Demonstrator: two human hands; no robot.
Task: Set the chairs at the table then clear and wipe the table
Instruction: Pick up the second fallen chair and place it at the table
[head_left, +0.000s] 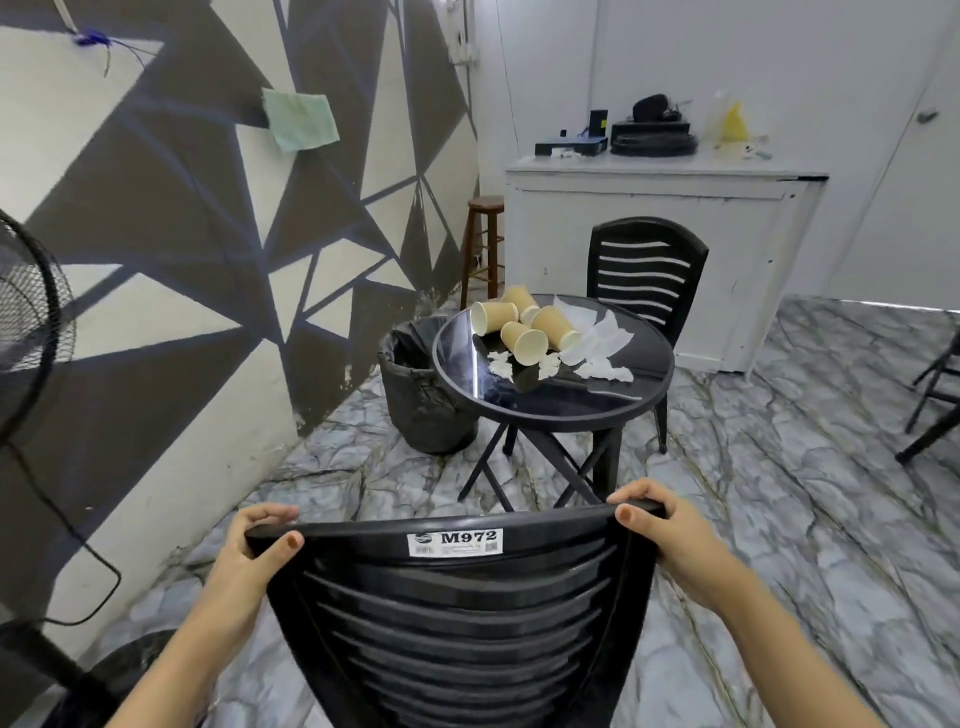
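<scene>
black plastic chair (457, 623) fills the near foreground, seen from behind: slatted back with curved horizontal louvres, glossy top rail, white sticker (455, 542) on the rail reading "m972". it stands on the marbled grey floor (779, 519), well short of the table, back toward the camera. left hand (254, 545) grips the left end of the top rail, fingers curled over the far side, thumb on the near face. right hand (660, 525) grips the right end the same way, fingers wrapped over the rail, thumb in front.

round black table (613, 400) beyond, glass top, crossed folding legs. a second black slatted chair (644, 270) sits at its far side, facing this way. black bin (421, 395) with a liner stands just beside the table's left edge, against the wall.

on the tabletop, toward the far half: four tan paper cups (524, 340) lying tipped on their sides, bunched together. crumpled white napkins (597, 345) spread right of and in front of the cups, some touching them.

green cloth (301, 119) hangs on the patterned wall at upper left. wooden stool (483, 239) in the corner by the white counter (649, 208).
</scene>
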